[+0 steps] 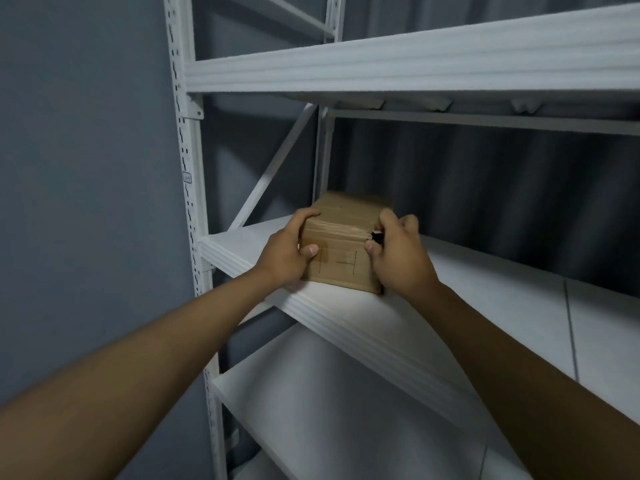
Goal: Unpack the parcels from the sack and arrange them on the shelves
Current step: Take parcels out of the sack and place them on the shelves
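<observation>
Two hands hold our brown parcel [341,244] on the white shelf [450,306]. Our left hand [284,251] grips its left side. Our right hand [398,251] grips its right side.

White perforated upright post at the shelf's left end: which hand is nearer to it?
Left. The left hand holds the brown cardboard parcel's left side, closer to the white perforated upright post; the right hand holds the parcel's right side, farther away.

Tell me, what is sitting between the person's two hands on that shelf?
A brown cardboard parcel, seen in the head view. The left hand grips its left side, the right hand its right, and it rests near the front edge of the white shelf.
</observation>
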